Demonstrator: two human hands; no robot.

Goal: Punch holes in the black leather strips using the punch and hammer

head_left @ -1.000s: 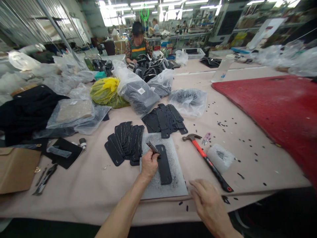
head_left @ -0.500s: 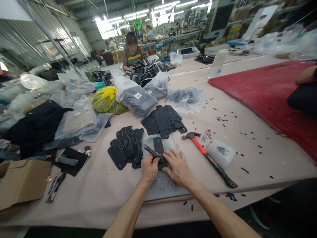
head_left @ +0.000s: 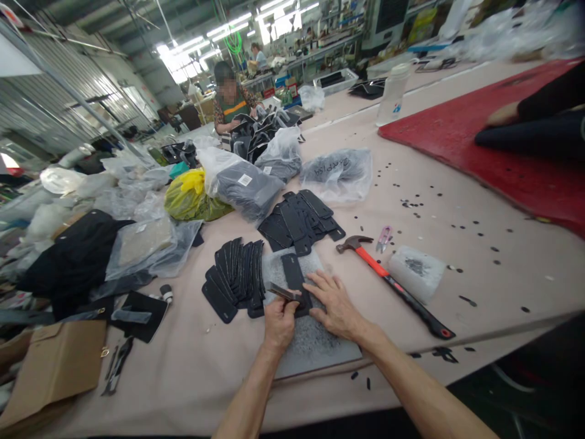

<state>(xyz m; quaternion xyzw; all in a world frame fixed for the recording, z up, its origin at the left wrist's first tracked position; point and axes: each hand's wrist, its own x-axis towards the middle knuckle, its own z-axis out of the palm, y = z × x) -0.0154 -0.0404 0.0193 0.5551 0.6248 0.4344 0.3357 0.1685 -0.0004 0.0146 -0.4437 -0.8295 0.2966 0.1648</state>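
Two-handed work over a speckled grey board [head_left: 315, 353], laid on the bench [head_left: 192, 378] with a black piece [head_left: 291, 268] lying lengthwise across the board's middle, partly hidden by fingers. Left hand [head_left: 280, 322] with its grip closed around a dark metal tool [head_left: 282, 291], pinched between thumb and fingers over the near half of the piece. Right hand [head_left: 337, 310] spread, grip wide, nothing grasped, fingertips at the right edge of the piece. Contact between tool and piece hidden by the fingers, so impossible to tell.

For steadiness, probably best to press the piece flat with those spread fingers, well clear of the tool, and to line the tool up with the edge before putting any weight on. Better to pinch low on the tool, against wobble, and to watch for skewing of the piece over the board. Also worth minding: a fan of black pieces [head_left: 235, 274] at the board's left edge, easily nudged; a loose black pile [head_left: 299, 219] at its far edge; to its right, a claw hammer [head_left: 381, 272] and pink snips [head_left: 384, 238]
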